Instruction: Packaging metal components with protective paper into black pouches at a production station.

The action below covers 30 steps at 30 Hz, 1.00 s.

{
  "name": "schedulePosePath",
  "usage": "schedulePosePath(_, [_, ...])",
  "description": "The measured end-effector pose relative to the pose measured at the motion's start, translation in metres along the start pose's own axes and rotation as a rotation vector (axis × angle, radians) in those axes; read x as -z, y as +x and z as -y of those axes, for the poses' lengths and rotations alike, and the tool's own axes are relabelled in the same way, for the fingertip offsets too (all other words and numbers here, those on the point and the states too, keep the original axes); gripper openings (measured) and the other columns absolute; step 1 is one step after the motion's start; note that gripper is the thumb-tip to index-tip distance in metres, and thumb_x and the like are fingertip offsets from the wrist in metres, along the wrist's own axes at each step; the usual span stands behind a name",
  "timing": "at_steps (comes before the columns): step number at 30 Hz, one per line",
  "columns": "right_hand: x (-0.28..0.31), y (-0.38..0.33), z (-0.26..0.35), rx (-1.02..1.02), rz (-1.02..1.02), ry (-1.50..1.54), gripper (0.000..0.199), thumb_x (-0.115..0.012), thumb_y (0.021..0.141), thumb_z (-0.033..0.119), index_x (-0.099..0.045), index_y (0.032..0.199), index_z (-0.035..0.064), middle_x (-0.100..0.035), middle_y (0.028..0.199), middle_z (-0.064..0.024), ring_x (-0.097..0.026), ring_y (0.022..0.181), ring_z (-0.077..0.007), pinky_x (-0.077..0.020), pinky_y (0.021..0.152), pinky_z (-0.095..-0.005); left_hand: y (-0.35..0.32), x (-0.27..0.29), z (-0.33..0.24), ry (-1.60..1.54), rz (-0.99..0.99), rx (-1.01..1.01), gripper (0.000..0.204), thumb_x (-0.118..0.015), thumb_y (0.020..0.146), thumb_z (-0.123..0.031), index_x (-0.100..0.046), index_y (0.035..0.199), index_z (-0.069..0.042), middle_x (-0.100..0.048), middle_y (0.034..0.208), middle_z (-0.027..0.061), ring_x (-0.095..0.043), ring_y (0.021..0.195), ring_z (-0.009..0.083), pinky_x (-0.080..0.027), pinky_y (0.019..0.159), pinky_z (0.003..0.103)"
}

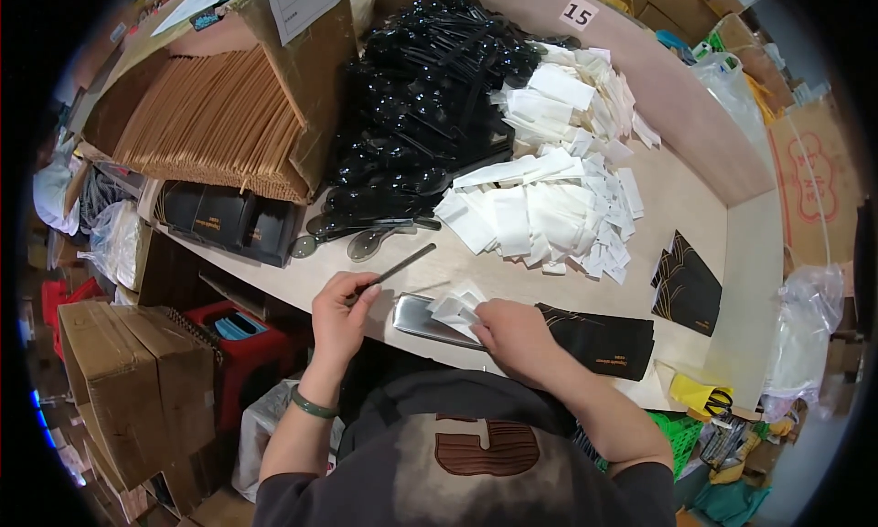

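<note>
My left hand (343, 307) is closed round one end of a thin black plastic utensil (405, 263). Its free end points up and to the right, and my fingers hide the other end. My right hand (517, 335) pinches small white paper packets (455, 307) above a shiny metallic, flat holder (416, 317) at the table's front edge. Close to the right hand lies a stack of black printed sleeves (599, 339). Ahead of both hands are a large heap of black plastic spoons (412, 106) and a spread pile of white packets (540, 207).
At the left, a cardboard box (325, 79) holds densely packed brown thin strips (210, 115); black packages (219, 220) lie below it. More black sleeves (686, 285) lie at the right. Raised boards (677, 97) edge the table (700, 184). Cartons (137, 381) stand at the lower left.
</note>
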State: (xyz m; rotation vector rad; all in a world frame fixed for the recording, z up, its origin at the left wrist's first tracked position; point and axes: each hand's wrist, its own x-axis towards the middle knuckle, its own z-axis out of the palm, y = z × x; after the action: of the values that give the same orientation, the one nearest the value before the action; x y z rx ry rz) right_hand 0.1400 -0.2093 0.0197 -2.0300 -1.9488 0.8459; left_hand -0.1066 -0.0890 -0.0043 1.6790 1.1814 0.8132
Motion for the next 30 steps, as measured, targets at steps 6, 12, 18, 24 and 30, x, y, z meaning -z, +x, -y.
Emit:
schedulePosePath(6, [-0.002,-0.004,0.008,0.018,-0.187,0.332,0.018,-0.064,0.093,0.024,-0.065,0.093,0.0065,-0.063,0.086,-0.0153,-0.063,0.083,-0.0387,-0.0507,0.072,-0.0476,-0.009,-0.016,0.000,-0.062,-0.010,-0.012,0.018,-0.073,0.090,-0.011,-0.071,0.102,0.002,-0.061,0.081,0.0023,-0.056,0.076,0.0097,-0.045,0.071,0.024])
schedulePosePath(12, [-0.016,-0.004,0.012,0.026,-0.342,0.098,0.024,-0.068,0.092,0.029,-0.069,0.094,0.0051,-0.067,0.086,-0.0163,-0.066,0.081,-0.0361,-0.0526,0.070,-0.0427,-0.003,-0.062,-0.003,0.243,0.241,0.028,0.019,-0.079,0.079,-0.008,-0.072,0.095,-0.003,-0.066,0.073,0.0085,-0.067,0.066,0.0197,-0.051,0.061,0.029])
schedulePosePath(18, [-0.003,0.011,-0.028,-0.169,-0.103,0.378,0.029,-0.072,0.088,0.031,-0.068,0.096,0.0037,-0.068,0.084,-0.0198,-0.066,0.080,-0.0384,-0.0502,0.068,-0.0429,-0.009,-0.067,-0.003,0.132,0.215,-0.040,0.016,-0.068,0.074,0.004,-0.071,0.088,-0.002,-0.067,0.080,0.0085,-0.067,0.068,0.0182,-0.052,0.065,0.030])
schedulePosePath(24, [0.018,0.011,-0.065,-0.147,-0.568,-0.002,0.024,-0.065,0.094,0.027,-0.070,0.093,0.0033,-0.069,0.085,-0.0202,-0.067,0.074,-0.0385,-0.0533,0.067,-0.0443,-0.019,-0.053,-0.006,0.201,0.201,0.045,0.017,-0.072,0.073,-0.005,-0.068,0.089,-0.005,-0.064,0.076,0.0098,-0.064,0.069,0.0258,-0.051,0.065,0.033])
schedulePosePath(30, [0.023,-0.010,-0.021,-0.190,-0.560,0.456,0.016,-0.061,0.096,0.019,-0.064,0.101,0.0042,-0.066,0.082,-0.0111,-0.066,0.075,-0.0299,-0.0515,0.072,-0.0358,-0.029,-0.041,-0.030,0.264,0.085,0.195,0.022,-0.074,0.083,-0.016,-0.066,0.101,-0.007,-0.059,0.068,0.0041,-0.057,0.060,0.0160,-0.046,0.059,0.030])
